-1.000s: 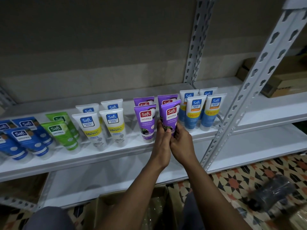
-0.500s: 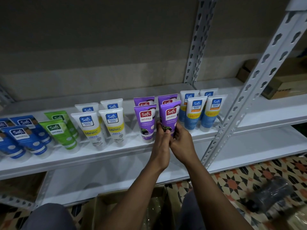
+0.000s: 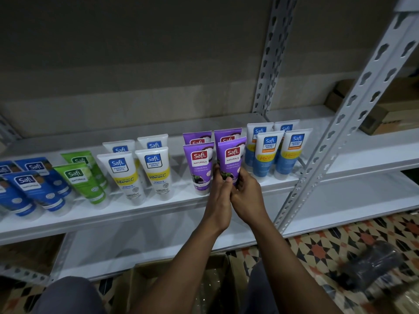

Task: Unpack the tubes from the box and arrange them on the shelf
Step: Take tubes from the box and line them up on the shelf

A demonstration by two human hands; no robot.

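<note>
A purple Safi tube (image 3: 231, 156) stands cap-down at the front of the white shelf (image 3: 136, 211). My left hand (image 3: 219, 200) and my right hand (image 3: 248, 196) both grip its lower end, fingers curled round it from either side. A second purple tube (image 3: 198, 165) stands just left of it, with two more purple tubes behind. White tubes (image 3: 154, 171), green tubes (image 3: 78, 180), dark blue tubes (image 3: 29, 189) and light blue tubes (image 3: 292, 152) stand in rows along the same shelf. The open cardboard box (image 3: 217, 284) sits on the floor below my arms.
A slotted grey upright (image 3: 340, 137) rises right of my hands, another (image 3: 272, 57) at the back. A lower white shelf (image 3: 351, 200) runs beneath. Cardboard boxes (image 3: 390, 114) sit far right. A dark wrapped bundle (image 3: 371, 266) lies on the patterned floor.
</note>
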